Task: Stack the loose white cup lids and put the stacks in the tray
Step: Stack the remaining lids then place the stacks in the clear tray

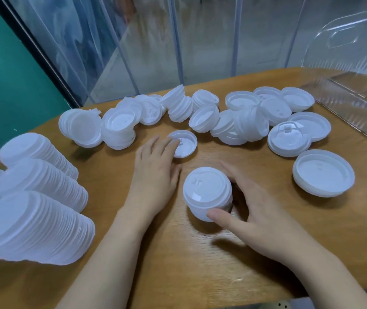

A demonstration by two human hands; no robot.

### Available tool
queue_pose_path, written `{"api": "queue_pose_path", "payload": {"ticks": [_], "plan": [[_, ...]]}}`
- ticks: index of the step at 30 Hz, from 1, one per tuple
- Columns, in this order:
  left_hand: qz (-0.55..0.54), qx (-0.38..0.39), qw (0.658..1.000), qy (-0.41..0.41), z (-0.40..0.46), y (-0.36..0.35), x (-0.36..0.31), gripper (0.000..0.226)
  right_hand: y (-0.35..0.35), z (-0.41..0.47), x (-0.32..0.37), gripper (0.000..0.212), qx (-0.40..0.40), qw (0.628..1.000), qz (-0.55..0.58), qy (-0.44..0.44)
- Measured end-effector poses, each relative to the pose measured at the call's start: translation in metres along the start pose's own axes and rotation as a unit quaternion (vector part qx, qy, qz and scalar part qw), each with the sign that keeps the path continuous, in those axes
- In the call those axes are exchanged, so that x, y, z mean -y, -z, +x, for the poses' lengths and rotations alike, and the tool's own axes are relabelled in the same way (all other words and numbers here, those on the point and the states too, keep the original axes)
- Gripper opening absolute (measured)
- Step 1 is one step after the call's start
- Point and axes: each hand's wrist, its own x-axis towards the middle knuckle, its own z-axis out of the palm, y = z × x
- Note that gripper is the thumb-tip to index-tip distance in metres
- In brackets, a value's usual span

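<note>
A short stack of white lids [206, 192] stands upright in the middle of the wooden table [200, 253]. My right hand [251, 210] curls round it, thumb at the front and fingers behind. My left hand [155, 166] lies flat on the table with its fingertips touching a single upturned lid [184, 144]. Several loose lids and small leaning piles [222, 117] are strewn across the far half of the table. A clear plastic tray [351, 70] stands at the far right.
Three long stacks of lids [33, 206] lie on their sides at the left edge. A larger upturned lid pile [323, 172] sits at the right. Clear plastic curtains hang behind the table, and a green wall is at the left.
</note>
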Motion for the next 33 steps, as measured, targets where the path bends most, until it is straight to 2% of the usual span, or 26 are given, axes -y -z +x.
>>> {"api": "queue_pose_path", "payload": {"ticks": [3,5,11,14,17,20,23,26,27,28,31,33], "plan": [[0.020,-0.025,0.999,-0.016,0.004,-0.007,0.003,0.027,-0.001,0.001,0.004,0.061,0.007,1.000,-0.001,0.005],[0.041,-0.047,0.998,-0.029,0.004,-0.003,0.003,0.011,-0.002,0.001,0.005,0.061,0.008,1.000,0.005,0.008],[0.035,-0.073,0.996,-0.046,-0.003,0.020,-0.006,0.007,-0.002,0.000,0.004,0.075,0.004,1.000,0.006,0.012],[-0.097,-0.085,0.991,-0.023,-0.015,0.042,-0.017,0.007,-0.002,0.000,0.004,0.070,0.003,1.000,0.008,0.013],[-0.323,-0.122,0.936,0.073,-0.028,0.063,-0.033,0.010,-0.004,0.000,0.004,0.066,0.003,1.000,0.009,0.018],[-0.475,-0.160,0.859,0.106,-0.031,0.076,-0.044,0.018,-0.005,0.001,0.005,0.064,0.001,1.000,0.008,0.022],[-0.573,-0.159,0.793,0.135,-0.034,0.076,-0.046,0.019,-0.006,0.002,0.005,0.061,-0.004,1.000,0.005,0.024],[-0.638,-0.094,0.738,0.199,-0.036,0.069,-0.051,0.017,-0.007,0.003,0.004,0.063,-0.007,1.000,0.000,0.020],[-0.642,-0.074,0.729,0.225,-0.037,0.067,-0.052,0.016,-0.007,0.003,0.003,0.064,-0.007,1.000,0.000,0.020],[-0.636,-0.060,0.731,0.242,-0.038,0.065,-0.053,0.017,-0.007,0.003,0.003,0.063,-0.008,1.000,0.000,0.021],[-0.581,-0.042,0.773,0.250,-0.040,0.059,-0.053,0.020,-0.007,0.003,0.003,0.063,-0.009,1.000,-0.004,0.021],[-0.565,-0.031,0.785,0.255,-0.040,0.056,-0.053,0.022,-0.006,0.003,0.002,0.064,-0.007,1.000,-0.005,0.020]]}}
